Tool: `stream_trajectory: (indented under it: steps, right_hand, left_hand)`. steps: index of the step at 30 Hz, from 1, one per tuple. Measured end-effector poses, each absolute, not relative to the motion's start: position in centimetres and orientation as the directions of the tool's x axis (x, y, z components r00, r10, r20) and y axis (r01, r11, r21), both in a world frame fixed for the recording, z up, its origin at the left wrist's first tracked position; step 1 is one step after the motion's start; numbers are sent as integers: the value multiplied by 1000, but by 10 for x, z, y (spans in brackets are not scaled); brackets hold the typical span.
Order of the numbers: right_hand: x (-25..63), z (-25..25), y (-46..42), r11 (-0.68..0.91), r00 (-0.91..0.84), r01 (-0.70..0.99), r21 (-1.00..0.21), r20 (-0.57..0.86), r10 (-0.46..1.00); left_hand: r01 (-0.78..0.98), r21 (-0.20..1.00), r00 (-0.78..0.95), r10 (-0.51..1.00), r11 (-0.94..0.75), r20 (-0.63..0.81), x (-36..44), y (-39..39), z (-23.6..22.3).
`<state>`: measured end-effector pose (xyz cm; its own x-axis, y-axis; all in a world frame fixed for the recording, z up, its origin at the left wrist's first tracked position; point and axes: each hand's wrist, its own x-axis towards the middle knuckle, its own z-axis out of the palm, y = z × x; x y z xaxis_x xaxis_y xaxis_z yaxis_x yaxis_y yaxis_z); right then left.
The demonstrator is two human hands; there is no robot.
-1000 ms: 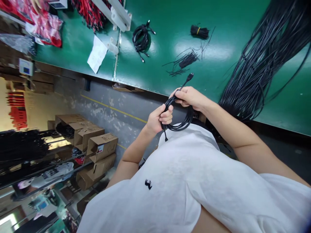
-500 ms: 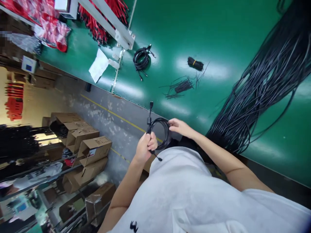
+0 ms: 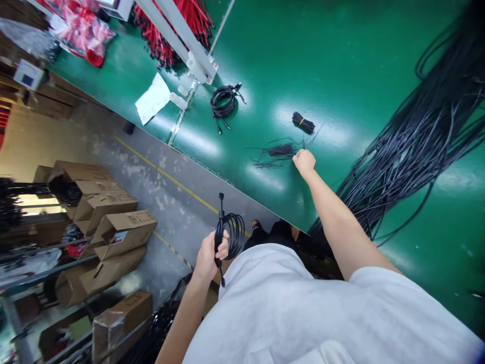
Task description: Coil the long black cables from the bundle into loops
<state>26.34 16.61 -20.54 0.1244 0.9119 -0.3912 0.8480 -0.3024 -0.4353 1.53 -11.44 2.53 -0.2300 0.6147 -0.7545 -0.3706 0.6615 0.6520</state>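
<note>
My left hand point(image 3: 209, 253) is closed around a coiled black cable point(image 3: 235, 233), held over the floor in front of my body. One plug end of the cable points up and the other hangs below my fist. Out over the green table, my right hand point(image 3: 304, 162) is pinched at the right end of a loose pile of thin black twist ties point(image 3: 281, 150). What sits between its fingertips is too small to make out. Just beyond lies a bundle of black twist ties point(image 3: 303, 122) with a yellow band around it.
Another coiled black cable point(image 3: 223, 102) lies on the green table point(image 3: 341, 60). A long heap of black cables point(image 3: 409, 146) covers the right side. Left of these are a white frame point(image 3: 189, 45), a white paper point(image 3: 152, 99) and red cables point(image 3: 174, 30). Cardboard boxes point(image 3: 117, 232) stand at left.
My right hand has left the coiled cable and reached forward to the loose twist ties, its fingers now pinched. My left hand, still gripping the cable, has moved left and lower in view.
</note>
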Motion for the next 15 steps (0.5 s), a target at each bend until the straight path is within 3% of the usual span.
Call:
stream_trajectory:
  steps: [6, 8, 11, 13, 15]
  right_hand:
    - [299, -177, 141, -376, 223, 810, -450, -358, 907]
    - [308, -155, 104, -417, 231, 705, -574, -370, 900]
    - [303, -113, 21, -427, -44, 344, -837, -468, 883]
    - [287, -87, -33, -492, -268, 127, -861, -507, 819]
    - [263, -72, -67, -554, -349, 3, -833, -520, 780]
  left_hand:
    - [-276, 721, -88, 731, 635, -677, 20, -96, 11]
    - [-254, 745, -16, 767, 617, -641, 27, -84, 6]
    - [-235, 777, 100, 809, 584, -579, 39, -68, 0]
    - [-195, 800, 202, 821, 568, -534, 47, -62, -2]
    - [-153, 812, 316, 806, 563, -500, 53, -62, 1]
